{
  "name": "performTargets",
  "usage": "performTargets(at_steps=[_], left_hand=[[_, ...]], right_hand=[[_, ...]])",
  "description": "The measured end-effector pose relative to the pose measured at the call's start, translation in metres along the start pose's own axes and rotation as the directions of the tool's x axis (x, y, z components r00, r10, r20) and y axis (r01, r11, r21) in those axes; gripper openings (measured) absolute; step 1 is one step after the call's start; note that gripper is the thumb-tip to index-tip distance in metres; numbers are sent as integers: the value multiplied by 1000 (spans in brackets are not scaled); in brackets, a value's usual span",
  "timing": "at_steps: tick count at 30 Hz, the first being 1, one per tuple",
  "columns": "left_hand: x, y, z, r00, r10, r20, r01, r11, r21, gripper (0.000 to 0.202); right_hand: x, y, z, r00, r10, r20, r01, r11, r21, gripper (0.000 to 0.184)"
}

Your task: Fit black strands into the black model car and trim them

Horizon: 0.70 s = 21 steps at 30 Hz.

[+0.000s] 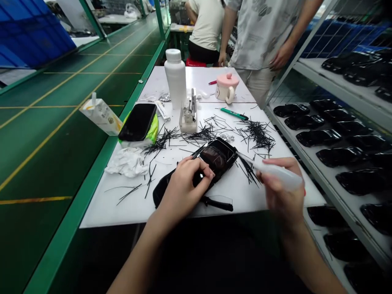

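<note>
My left hand [183, 183] rests on a glossy black moulded part [214, 157] lying on the white table [122, 204], fingers curled and pinching at its near edge. My right hand [281, 192] is closed around a small white squeeze bottle [281, 173] with a thin nozzle pointing left toward the black part. The right hand is a little blurred by motion. Thin black strips [257, 132] lie scattered around the part.
A phone [137, 121] on a green-yellow cloth, a tall white bottle [175, 77], a clear small box [188, 118], a pink mug [226, 86], a green pen [234, 114] and crumpled tissue [127, 162] share the table. Shelves [337, 134] with black parts stand right. Two people [260, 36] stand behind.
</note>
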State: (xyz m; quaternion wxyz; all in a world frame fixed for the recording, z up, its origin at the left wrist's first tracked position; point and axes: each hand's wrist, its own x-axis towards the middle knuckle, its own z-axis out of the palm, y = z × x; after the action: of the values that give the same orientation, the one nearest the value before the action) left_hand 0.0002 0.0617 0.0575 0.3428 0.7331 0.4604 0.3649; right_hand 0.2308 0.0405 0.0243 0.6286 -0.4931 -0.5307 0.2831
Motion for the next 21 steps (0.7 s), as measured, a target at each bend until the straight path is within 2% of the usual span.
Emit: performTargets(at_steps=[2, 5, 7, 9, 12, 21], left_hand=[[0, -1, 0, 999, -33, -17, 32, 998, -54, 14], [-1, -2, 0, 997, -64, -34, 60, 991, -117, 14], [-1, -3, 0, 997, -67, -39, 62, 990, -129, 14], [-1, -3, 0, 997, -72, -41, 66, 990, -125, 14], [1, -2, -2, 995, -94, -38, 89, 989, -117, 13], [3, 0, -6, 993, -118, -16, 115, 986, -119, 12]], right_hand=[[-11, -1, 20, 998, -56, -7, 56, 997, 57, 12], [-13, -4, 41, 983, -114, 143, 109, 993, 40, 14], [-9, -6, 49, 964, -81, 253, 93, 995, -38, 17], [-4, -7, 53, 951, -17, 307, 52, 993, -103, 20], [-1, -5, 55, 951, 14, 307, 36, 987, -154, 24], [-5, -3, 57, 948, -26, 316, 100, 970, -220, 23]])
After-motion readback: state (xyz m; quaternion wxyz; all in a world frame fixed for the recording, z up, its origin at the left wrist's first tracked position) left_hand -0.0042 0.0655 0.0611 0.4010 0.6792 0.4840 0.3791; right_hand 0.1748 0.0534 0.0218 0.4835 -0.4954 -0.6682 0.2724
